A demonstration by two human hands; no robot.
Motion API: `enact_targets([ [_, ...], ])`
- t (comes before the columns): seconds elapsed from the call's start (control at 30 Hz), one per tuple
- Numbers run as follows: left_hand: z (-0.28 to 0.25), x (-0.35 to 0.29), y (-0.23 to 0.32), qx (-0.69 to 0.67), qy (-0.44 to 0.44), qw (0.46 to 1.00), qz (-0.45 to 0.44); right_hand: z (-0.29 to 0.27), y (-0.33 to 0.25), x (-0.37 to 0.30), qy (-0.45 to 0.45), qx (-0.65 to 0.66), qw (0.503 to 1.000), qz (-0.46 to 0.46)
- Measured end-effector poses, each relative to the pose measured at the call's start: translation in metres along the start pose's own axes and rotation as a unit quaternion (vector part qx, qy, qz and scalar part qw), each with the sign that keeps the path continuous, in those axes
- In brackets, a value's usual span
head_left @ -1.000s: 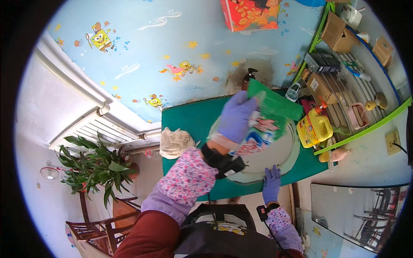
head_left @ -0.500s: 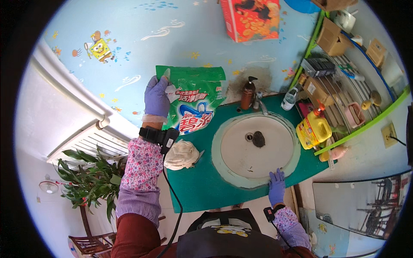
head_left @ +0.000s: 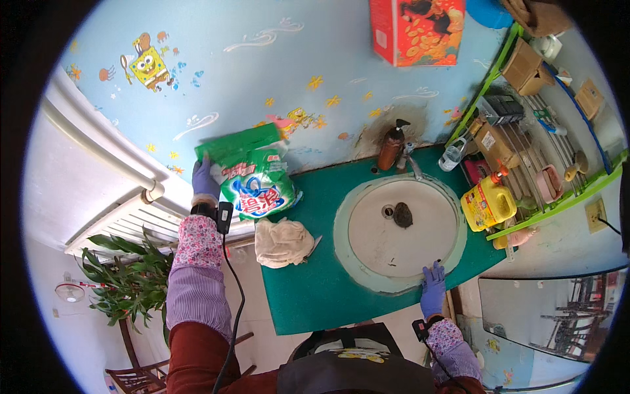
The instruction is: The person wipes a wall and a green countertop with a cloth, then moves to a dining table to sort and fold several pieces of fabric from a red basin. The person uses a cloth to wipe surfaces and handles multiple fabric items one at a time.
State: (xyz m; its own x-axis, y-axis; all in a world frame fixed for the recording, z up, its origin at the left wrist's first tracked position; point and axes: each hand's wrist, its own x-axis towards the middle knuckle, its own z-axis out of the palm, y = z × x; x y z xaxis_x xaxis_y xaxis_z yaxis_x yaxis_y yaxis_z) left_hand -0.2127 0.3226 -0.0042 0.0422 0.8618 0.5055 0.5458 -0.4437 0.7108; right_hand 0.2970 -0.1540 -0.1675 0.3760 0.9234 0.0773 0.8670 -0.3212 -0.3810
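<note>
My left hand (head_left: 205, 180), in a purple glove, pinches the left edge of a green laundry powder bag (head_left: 259, 184). The bag is at the counter's back left corner, its plain green top bent over to the left. Below it lies a crumpled off-white cloth (head_left: 283, 242). My right hand (head_left: 432, 290), also gloved, rests with fingers stretched out on the front right rim of the round sink (head_left: 374, 240). Inside the basin a dark oval lump (head_left: 403, 215) sits beside the drain.
Behind the sink stand a brown pump bottle (head_left: 391, 146) and the tap (head_left: 413, 165). A yellow jug (head_left: 488, 203) and a clear bottle (head_left: 453, 155) are on the right, by a green-framed rack (head_left: 558, 213) of boxes. A potted plant (head_left: 128, 279) is at the left.
My left hand has moved left and lower with the bag. The bag has come down toward the counter and its top has folded over. My right hand stays at the sink rim.
</note>
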Motion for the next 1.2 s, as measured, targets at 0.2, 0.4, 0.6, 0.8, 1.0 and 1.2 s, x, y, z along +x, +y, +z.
enact_targets([
  [0.2,0.001,0.002,0.006,-0.424,0.025,0.865,-0.266,0.005,0.0,-0.003,0.001,0.012,1.0,0.028],
  [0.4,0.023,-0.008,-0.026,-0.131,0.04,0.981,-0.138,0.001,-0.004,0.0,0.012,0.009,1.0,0.019],
  [0.6,0.034,-0.003,-0.046,-0.138,0.042,0.985,-0.097,-0.006,-0.014,0.003,0.016,-0.018,0.999,0.024],
  [0.8,0.022,-0.017,-0.101,0.131,-0.066,0.969,-0.201,-0.003,-0.008,0.005,0.049,-0.019,0.999,-0.007],
  [1.0,0.01,-0.008,-0.089,-0.462,0.104,0.803,-0.362,0.021,-0.026,-0.005,0.161,0.089,0.975,0.124],
  [1.2,0.001,-0.106,-0.032,-0.125,0.166,0.928,-0.311,0.028,-0.011,-0.014,0.099,0.009,0.993,0.063],
])
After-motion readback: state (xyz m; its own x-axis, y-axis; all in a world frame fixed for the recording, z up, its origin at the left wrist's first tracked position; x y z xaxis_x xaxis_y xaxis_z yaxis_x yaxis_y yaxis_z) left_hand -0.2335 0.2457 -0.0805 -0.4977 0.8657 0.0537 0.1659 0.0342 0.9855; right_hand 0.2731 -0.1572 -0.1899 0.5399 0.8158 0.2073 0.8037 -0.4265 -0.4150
